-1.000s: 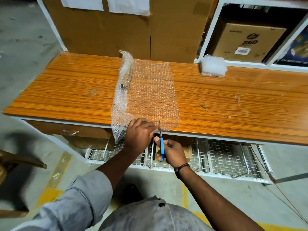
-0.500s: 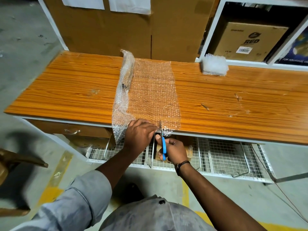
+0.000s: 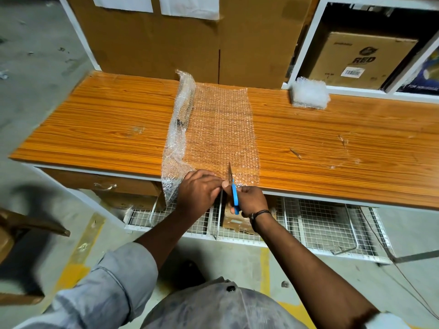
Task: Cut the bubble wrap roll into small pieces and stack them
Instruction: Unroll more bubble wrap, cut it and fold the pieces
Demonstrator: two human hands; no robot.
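**Cutting a new piece from the unrolled bubble wrap**

Starting from the left, the wooden table (image 3: pixel 95 129) carries the roll (image 3: pixel 181 110). It lies with its length running away from the person, and its near end hangs a little over the table edge. To the right of the roll, and joined to it, the unrolled sheet (image 3: pixel 223 129) lies flat on the table top.

At the near edge the left hand (image 3: pixel 199 191) holds the sheet, with the fingers curled over it and the thumb just beside the blades. The scissors (image 3: pixel 234 193) have blue handles and are gripped by the right hand (image 3: pixel 251 200), which is just below the table edge. The blades point away from the person and lie over the sheet, close together as far as I can see. Far to the right, at the back edge of the table, a stack (image 3: pixel 308 95) of cut pieces stands well apart from the sheet.

I judge that this cut is only at its beginning: the tip is not far from the near edge, and the sheet beyond it looks whole. The next move, I think, calls for opening the blades and pushing them forward in a straight line parallel to the roll. The left hand must hold the soft film tight so that it does not fold between the blades. When the cut reaches the far edge, the free piece must go onto the stack.
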